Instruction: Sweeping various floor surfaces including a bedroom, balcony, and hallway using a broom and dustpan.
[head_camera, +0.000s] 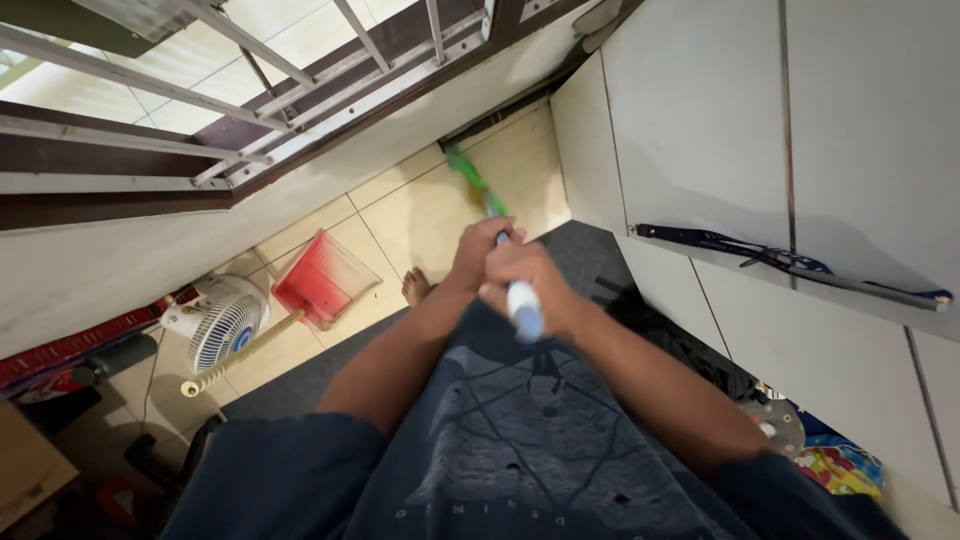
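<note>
Brown timber and pale metal bars of a window frame (230, 110) fill the upper left, above a plain light wall. Below it, at the far left, a small white fan (222, 322) stands on the cream tiled floor (420, 215), and just right of the fan lies a red dustpan (322, 280) with its long wooden handle running down toward the fan's base. A dark mat (585, 255) covers the tiles further right, and a bare foot (415, 287) rests at its edge.

Mid-frame, both hands are closed around a broom handle (522, 305): the left hand (482, 250) grips higher along the shaft, the right hand (530, 285) wraps it nearer the pale blue end. The green part of the broom (470, 178) stretches away across the tiles toward the foot of the wall.

On the right rises a white panelled cabinet wall (700, 120) with a dark strap (780, 258) lying against it; colourful clutter (835, 465) sits at its base.
</note>
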